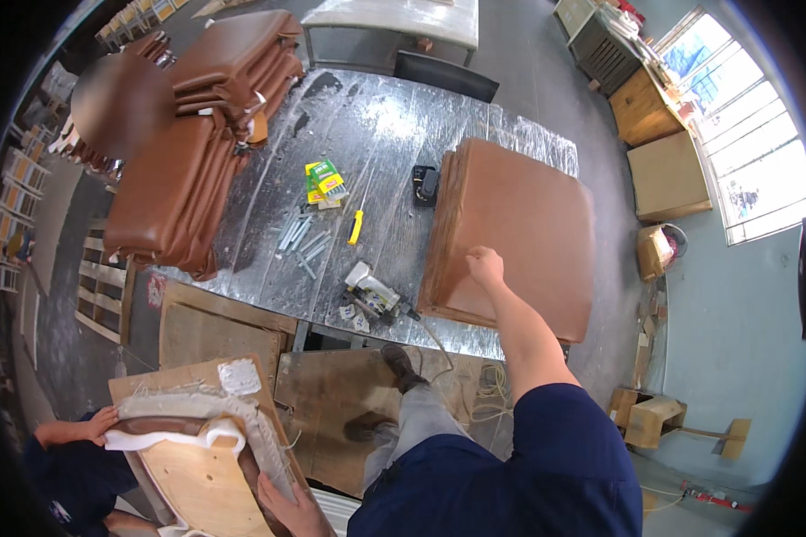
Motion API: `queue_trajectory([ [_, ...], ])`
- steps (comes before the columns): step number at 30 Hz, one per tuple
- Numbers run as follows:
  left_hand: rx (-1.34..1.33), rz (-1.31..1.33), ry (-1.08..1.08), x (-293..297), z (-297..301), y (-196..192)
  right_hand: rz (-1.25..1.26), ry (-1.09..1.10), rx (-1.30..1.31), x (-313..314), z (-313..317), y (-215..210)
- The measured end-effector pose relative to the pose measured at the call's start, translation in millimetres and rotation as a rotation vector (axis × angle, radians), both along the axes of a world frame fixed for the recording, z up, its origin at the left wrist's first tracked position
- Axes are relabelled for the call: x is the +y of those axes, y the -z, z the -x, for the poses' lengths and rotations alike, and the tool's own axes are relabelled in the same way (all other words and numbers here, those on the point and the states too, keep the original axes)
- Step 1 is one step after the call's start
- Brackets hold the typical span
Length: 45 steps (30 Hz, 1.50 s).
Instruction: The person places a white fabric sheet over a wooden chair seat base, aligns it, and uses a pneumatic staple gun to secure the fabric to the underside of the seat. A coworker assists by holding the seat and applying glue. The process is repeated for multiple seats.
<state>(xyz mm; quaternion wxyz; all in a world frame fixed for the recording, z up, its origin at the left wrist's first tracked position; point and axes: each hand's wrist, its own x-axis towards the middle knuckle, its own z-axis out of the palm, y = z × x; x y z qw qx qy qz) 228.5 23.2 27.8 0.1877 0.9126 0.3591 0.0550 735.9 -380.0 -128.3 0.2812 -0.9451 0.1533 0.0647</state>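
Observation:
My right hand (485, 267) is closed, fingers curled, over a stack of brown leather-look padded panels (533, 215) on the table. Whatever it may hold is hidden. At the lower left, my left hand (294, 512) grips the near right edge of an upholstered panel (201, 483), which has a bare wooden back, a white padded border and brown covering. This panel lies tilted against a larger board (239, 378) with grey material along its edge. Another person's hand (103, 424) holds the panel's far left side.
A nail gun (372, 291) with a hose lies at the table's near edge. Beyond it are a yellow screwdriver (355, 227), metal staple strips (302, 242), small green-yellow boxes (325, 182) and a black charger (425, 185). More brown panels (175, 188) are piled at the left.

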Motion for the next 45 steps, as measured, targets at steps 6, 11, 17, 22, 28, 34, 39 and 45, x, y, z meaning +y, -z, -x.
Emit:
queue_trajectory([
  [6,0.224,0.032,-0.047,-11,-33,-16,0.152,-0.265,0.028,-14,-78,34],
  [11,0.231,0.057,-0.085,-45,-112,-65,0.235,-0.479,0.172,-20,-121,27],
  [17,0.155,0.097,-0.242,-41,-86,-19,0.224,-0.575,0.303,-9,-148,5],
  [22,0.176,-0.034,-0.33,-30,-64,-24,0.224,-0.281,0.239,-27,-124,20],
  [28,0.091,0.023,-0.518,-58,-37,-2,0.399,-0.169,0.016,-101,-163,43],
  [34,0.118,-0.021,-0.553,-56,-40,-13,-0.081,-0.048,0.194,-143,-160,-30],
  [39,0.053,-0.042,-0.597,-58,-43,-7,0.26,-0.287,-0.076,-160,-147,-98],
  [45,0.094,-0.01,-0.644,-64,-41,-11,0.448,-0.339,-0.245,-171,-131,-152],
])
